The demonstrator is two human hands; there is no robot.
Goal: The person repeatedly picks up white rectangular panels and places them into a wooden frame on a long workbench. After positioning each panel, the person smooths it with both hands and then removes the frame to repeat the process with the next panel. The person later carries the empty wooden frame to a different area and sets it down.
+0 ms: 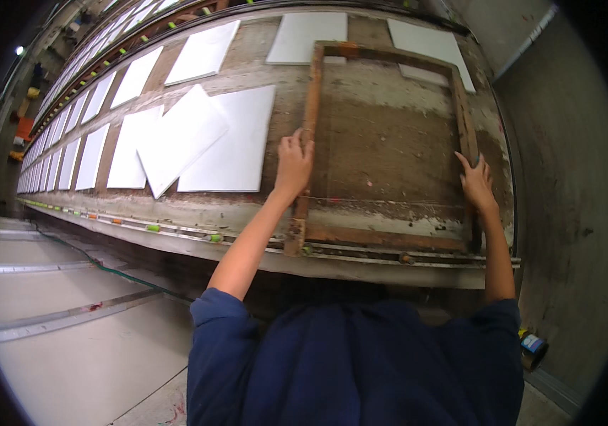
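Note:
A worn rectangular wooden frame (313, 89) lies over the right end of a long, stained table (382, 32). On its left bar is my left hand (294, 162), with the fingers curled over the wood. My right hand (478, 183) grips the right bar, the thumb toward the inside and the fingers over the top. Brown, stained surface shows within the frame; whether a mesh is stretched across it I cannot tell. The frame's far right corner overlaps a white sheet (428, 46), and its far left corner reaches another white sheet (304, 37).
Left of the frame, one white sheet (183, 138) lies askew across another (236, 142). Rows of white sheets run far left. A metal rail (176, 231) with green and orange clips follows the near edge. A grey wall (560, 142) rises at right; a can (533, 348) stands below.

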